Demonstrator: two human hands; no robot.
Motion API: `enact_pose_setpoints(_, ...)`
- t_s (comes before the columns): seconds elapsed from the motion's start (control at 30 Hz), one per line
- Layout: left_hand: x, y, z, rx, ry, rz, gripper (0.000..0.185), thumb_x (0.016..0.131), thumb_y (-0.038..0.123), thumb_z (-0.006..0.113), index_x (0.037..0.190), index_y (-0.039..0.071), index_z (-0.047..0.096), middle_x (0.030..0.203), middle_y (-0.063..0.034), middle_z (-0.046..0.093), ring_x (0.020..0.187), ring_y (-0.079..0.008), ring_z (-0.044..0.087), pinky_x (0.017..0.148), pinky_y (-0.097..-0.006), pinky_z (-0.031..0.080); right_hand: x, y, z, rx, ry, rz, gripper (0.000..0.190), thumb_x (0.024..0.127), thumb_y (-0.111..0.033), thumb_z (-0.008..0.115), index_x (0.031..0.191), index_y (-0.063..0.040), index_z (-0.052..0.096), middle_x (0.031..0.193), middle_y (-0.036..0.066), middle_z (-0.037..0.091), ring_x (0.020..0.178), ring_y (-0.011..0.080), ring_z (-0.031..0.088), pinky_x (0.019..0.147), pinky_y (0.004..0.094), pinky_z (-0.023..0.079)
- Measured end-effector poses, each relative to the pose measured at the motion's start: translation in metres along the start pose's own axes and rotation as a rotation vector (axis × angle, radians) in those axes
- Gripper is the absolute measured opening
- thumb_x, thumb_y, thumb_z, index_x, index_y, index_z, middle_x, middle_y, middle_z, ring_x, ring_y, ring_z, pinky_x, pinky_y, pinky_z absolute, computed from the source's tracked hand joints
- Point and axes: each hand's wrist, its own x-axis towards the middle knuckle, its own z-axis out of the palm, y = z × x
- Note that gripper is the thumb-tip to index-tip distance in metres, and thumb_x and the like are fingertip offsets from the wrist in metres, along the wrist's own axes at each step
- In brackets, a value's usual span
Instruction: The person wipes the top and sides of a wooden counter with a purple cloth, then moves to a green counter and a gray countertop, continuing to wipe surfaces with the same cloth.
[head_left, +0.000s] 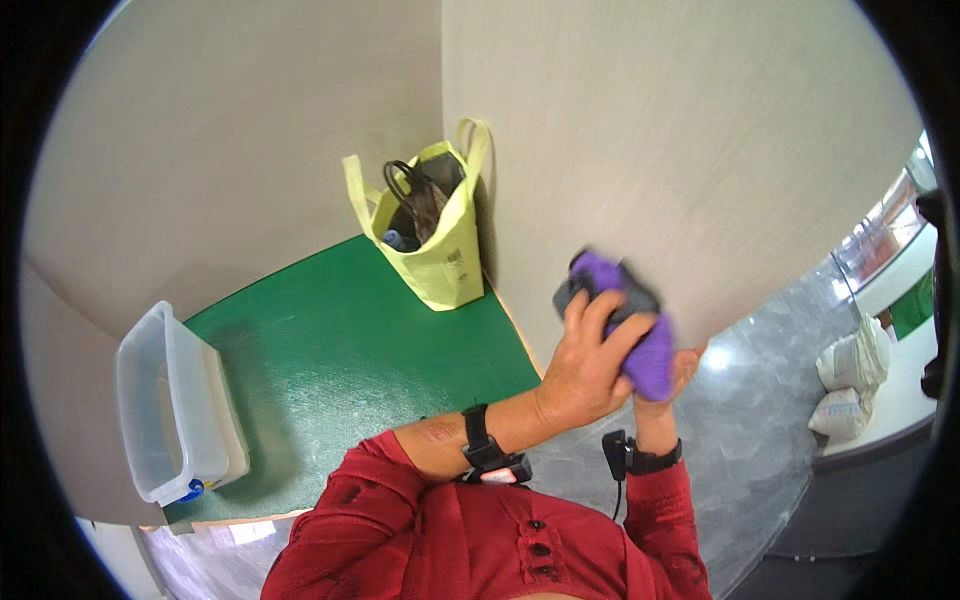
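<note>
My left hand (592, 367) is closed over a bundle of purple and dark grey cloth (649, 352), its fingers spread across the top. Behind and below the bundle, my right hand (684, 371) supports it, partly hidden by the cloth. Both hands are in front of the light wall panel, right of the green surface. The bundle is blurred, so its exact kind cannot be told. A yellow-green tote bag (450, 274) stands in the corner to the left, holding a dark handled bag (424, 202) and a bluish item.
A translucent plastic bin (176, 405) stands at the left on the green tabletop (337, 337). Tall light panels (637, 135) rise behind and to the right. White sacks (851, 367) lie farther right, beyond the grey floor (742, 435).
</note>
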Motion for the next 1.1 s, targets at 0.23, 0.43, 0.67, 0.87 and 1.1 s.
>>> enact_pose_setpoints(0.23, -0.159, -0.080, 0.068, -0.163, -0.435, -0.662, 0.046, 0.080, 0.009, 0.073, 0.122, 0.008, 0.053, 0.120, -0.0255, 0.053, 0.114, -0.0474, 0.057, 0.093, -0.0501, 0.051, -0.009, -0.019, -0.010, -0.301, 0.070, -0.049, 0.071, 0.104, -0.047, 0.047, 0.154, 0.002, 0.033, 0.150, 0.018, 0.045, 0.135, 0.0282, 0.047, 0.112, 0.0431, 0.040)
enact_pose_setpoints(0.43, -0.143, -0.124, 0.042, -0.198, -0.487, -0.716, 0.033, 0.082, 0.009, 0.068, 0.114, 0.005, 0.065, 0.103, -0.0196, 0.069, 0.098, -0.0361, 0.068, 0.088, -0.0439, 0.055, -0.005, -0.027, -0.015, -0.465, -0.027, -0.034, 0.064, 0.098, -0.021, 0.060, 0.150, 0.006, 0.035, 0.145, 0.019, 0.048, 0.131, 0.0292, 0.049, 0.112, 0.0436, 0.039)
enact_pose_setpoints(0.67, -0.080, -0.143, -0.144, 0.062, -0.533, -0.813, 0.034, 0.081, 0.013, 0.068, 0.114, 0.005, 0.071, 0.101, -0.0143, 0.076, 0.094, -0.0251, 0.072, 0.088, -0.0388, 0.057, -0.002, -0.025, -0.022, -0.389, -0.002, -0.045, 0.061, 0.098, -0.021, 0.061, 0.147, 0.006, 0.038, 0.143, 0.019, 0.050, 0.129, 0.0290, 0.051, 0.112, 0.0430, 0.039)
enact_pose_setpoints(0.87, 0.020, -0.151, -0.327, 0.311, -0.085, -0.790, 0.029, 0.087, 0.019, 0.065, 0.111, 0.007, 0.075, 0.090, -0.0103, 0.077, 0.084, -0.0186, 0.072, 0.078, -0.0400, 0.058, -0.008, -0.021, -0.026, -0.411, 0.036, -0.068, 0.059, 0.101, -0.023, 0.058, 0.148, 0.006, 0.037, 0.149, 0.018, 0.047, 0.134, 0.0280, 0.048, 0.114, 0.0418, 0.037)
enact_pose_setpoints(1.1, 0.224, -0.183, -0.495, 1.144, 0.479, 0.058, 0.041, 0.086, 0.015, 0.061, 0.126, 0.016, 0.069, 0.128, -0.0188, 0.067, 0.121, -0.0400, 0.062, 0.098, -0.0472, 0.052, -0.014, -0.009, -0.032, -0.307, 0.159, 0.015, 0.052, 0.103, -0.021, 0.056, 0.147, 0.004, 0.042, 0.145, 0.015, 0.051, 0.129, 0.0254, 0.052, 0.109, 0.0392, 0.042)
